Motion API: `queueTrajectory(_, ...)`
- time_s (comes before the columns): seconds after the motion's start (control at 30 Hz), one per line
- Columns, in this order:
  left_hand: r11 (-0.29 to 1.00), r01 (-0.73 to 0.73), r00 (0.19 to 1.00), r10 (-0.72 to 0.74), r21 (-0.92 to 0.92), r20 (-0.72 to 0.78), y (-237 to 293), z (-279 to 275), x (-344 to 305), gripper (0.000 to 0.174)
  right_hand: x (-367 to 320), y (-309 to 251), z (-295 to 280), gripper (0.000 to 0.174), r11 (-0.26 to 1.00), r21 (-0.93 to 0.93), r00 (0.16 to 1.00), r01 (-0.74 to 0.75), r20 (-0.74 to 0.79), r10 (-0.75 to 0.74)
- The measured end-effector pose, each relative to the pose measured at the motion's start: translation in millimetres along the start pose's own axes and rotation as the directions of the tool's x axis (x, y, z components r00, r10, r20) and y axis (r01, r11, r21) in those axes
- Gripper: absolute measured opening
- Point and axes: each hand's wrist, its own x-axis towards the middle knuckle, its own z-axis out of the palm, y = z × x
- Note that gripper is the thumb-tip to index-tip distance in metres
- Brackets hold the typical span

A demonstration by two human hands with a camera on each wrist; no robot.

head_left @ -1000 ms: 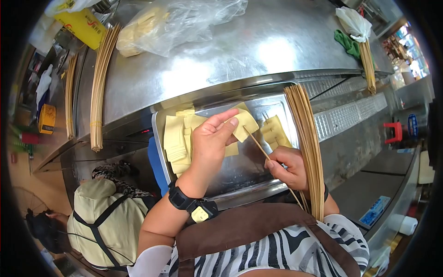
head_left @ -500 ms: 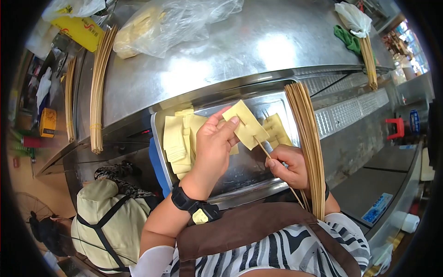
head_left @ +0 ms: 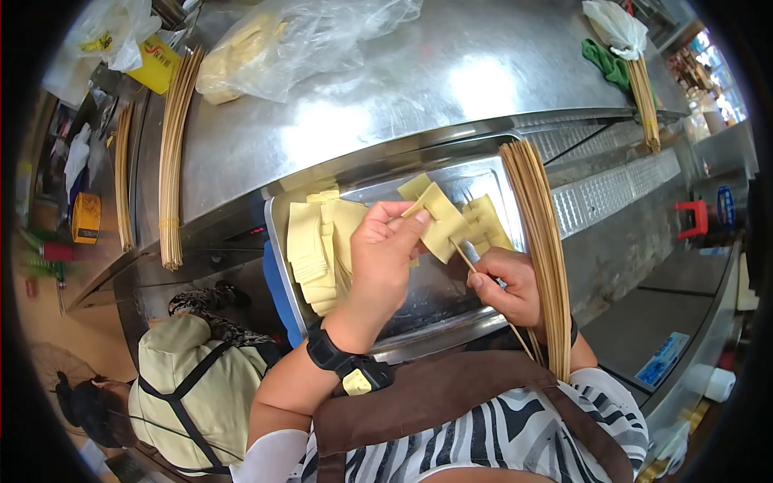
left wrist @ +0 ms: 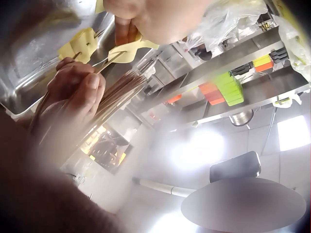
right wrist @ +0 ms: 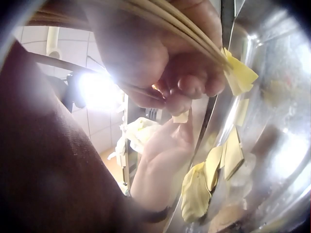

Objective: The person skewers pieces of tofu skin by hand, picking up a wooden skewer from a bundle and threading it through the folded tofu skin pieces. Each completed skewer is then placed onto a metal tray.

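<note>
In the head view the left hand (head_left: 386, 256) pinches a yellow sheet (head_left: 441, 229) between thumb and fingers above the metal tray (head_left: 386, 349). A thin stick (head_left: 465, 256) runs through that sheet. The right hand (head_left: 510, 283) grips this stick, and a thick bundle of sticks (head_left: 541, 241) lies against it. Skewered yellow sheets (head_left: 485, 223) rest in the tray beyond the right hand. A stack of yellow sheets (head_left: 306, 245) fills the tray's left side. The left wrist view shows the right hand (left wrist: 73, 92) round the stick, near the yellow sheet (left wrist: 125, 52).
Beyond the tray is a metal counter (head_left: 386, 88) with a clear plastic bag (head_left: 314, 48). Stick bundles (head_left: 173, 161) lie at left and another (head_left: 642, 105) at right, near a green cloth (head_left: 605, 64). At lower left, a person in a light top (head_left: 189, 386) is close by.
The left hand has moved right and slightly down. Its yellow sheet has been threaded further onto the stick, turned and bent. The right hand keeps its grip.
</note>
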Motion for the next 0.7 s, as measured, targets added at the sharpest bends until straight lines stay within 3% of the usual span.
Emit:
queueTrajectory(0.4,0.987,0.155,0.964,-0.159,0.038,0.215,2.9,12.3,-15.6,0.043,0.1,3.7,-4.8,0.016,1.000,-0.004,1.000,0.025,-0.003,-0.025)
queueTrajectory(0.53,0.991,0.124,0.965,-0.133,0.050,0.228,1.7,13.6,-15.0,0.028,-0.9,5.9,-3.5,0.015,0.999,-0.029,0.999,0.039,-0.004,-0.039)
queueTrajectory(0.6,0.966,0.260,0.945,-0.257,0.014,0.203,-2.6,8.7,-7.1,0.028,-2.9,2.7,-2.4,0.014,0.996,0.069,0.997,-0.063,-0.039,0.066)
queueTrajectory(0.63,0.966,0.258,0.945,-0.256,0.013,0.205,-3.9,8.3,-5.9,0.028,-3.3,0.8,-0.8,0.014,0.996,0.067,0.997,-0.062,-0.040,0.065)
queueTrajectory(0.7,0.971,0.240,0.941,-0.238,0.023,0.239,-6.1,10.0,-3.2,0.027,-3.7,-3.2,1.6,0.015,0.994,0.082,0.976,-0.077,-0.195,0.092)
